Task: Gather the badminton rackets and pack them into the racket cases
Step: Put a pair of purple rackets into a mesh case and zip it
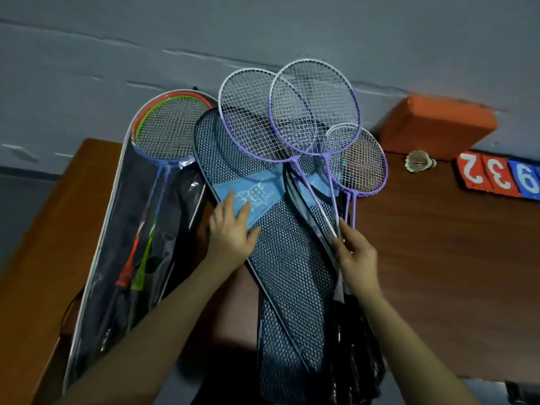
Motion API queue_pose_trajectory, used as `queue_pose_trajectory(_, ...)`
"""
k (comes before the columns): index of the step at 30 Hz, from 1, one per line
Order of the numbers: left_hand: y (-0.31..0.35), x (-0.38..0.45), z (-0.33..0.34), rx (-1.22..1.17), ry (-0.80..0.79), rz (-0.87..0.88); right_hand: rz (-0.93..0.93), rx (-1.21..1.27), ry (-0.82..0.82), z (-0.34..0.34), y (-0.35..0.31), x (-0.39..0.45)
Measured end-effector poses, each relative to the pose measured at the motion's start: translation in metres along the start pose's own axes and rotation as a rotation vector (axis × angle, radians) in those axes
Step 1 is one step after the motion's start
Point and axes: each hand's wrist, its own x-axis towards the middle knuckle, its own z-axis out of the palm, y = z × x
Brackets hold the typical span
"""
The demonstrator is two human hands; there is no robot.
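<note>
the job looks roughly half done: the clear-fronted case [125,229] on the left of the wooden table [438,258] already holds a pair of rackets, the orange-framed racket [172,127] and a green-framed one just under it, their heads at the top of the case and shafts running down inside. the purple rackets [292,118] are not packed yet; they lie fanned out over the top end of the dark mesh case [280,258], which sits in the middle with its blue logo band [254,194] across it. the left hand [230,229] rests flat on that band with fingers straight and spread, apparently pinning the case down, while the right hand [355,255] has its fingertips pinched round the thin shafts where they bunch together. what is left, i would judge, is opening the mesh case and sliding the purple rackets in, then closing both cases. how many purple rackets there are is hard to say (three heads are plain, a fourth may hide behind the smallest), their grips are lost in the dark near the bottom edge, and no zip or opening on either case can be made out.
</note>
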Motion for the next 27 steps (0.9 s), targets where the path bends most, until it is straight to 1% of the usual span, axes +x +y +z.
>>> queue_pose_trajectory(3, 0.033, -0.006, 0.017, -0.064, -0.083, 0.149, 0.031, -0.018, 0.019, -0.018, 0.008, 0.000)
queue_pose_trajectory(7, 0.083, -0.023, 0.038, -0.189, -0.270, 0.243, 0.099, -0.026, 0.063, -0.035, 0.022, -0.011)
queue_pose_trajectory(11, 0.122, -0.041, 0.062, -0.237, -0.442, 0.296, 0.175, -0.019, 0.100, -0.049, 0.047, -0.021)
queue_pose_trajectory(14, 0.140, -0.050, 0.076, -0.234, -0.504, 0.254, 0.202, -0.024, 0.098, -0.062, 0.064, -0.023)
queue_pose_trajectory(16, 0.152, -0.055, 0.083, -0.232, -0.498, 0.199, 0.217, -0.014, 0.087, -0.070, 0.074, -0.020)
queue_pose_trajectory(19, 0.173, -0.065, 0.098, -0.110, -0.453, 0.118, 0.241, 0.020, -0.018, -0.081, 0.090, -0.013)
queue_pose_trajectory(21, 0.188, -0.073, 0.107, -0.049, -0.391, 0.071, 0.242, 0.023, -0.070, -0.089, 0.104, -0.011)
queue_pose_trajectory(24, 0.198, -0.081, 0.118, -0.093, -0.289, 0.011, 0.216, 0.041, -0.086, -0.102, 0.118, -0.009)
queue_pose_trajectory(27, 0.200, -0.084, 0.122, -0.138, -0.252, -0.045, 0.185, 0.073, -0.111, -0.117, 0.124, -0.007)
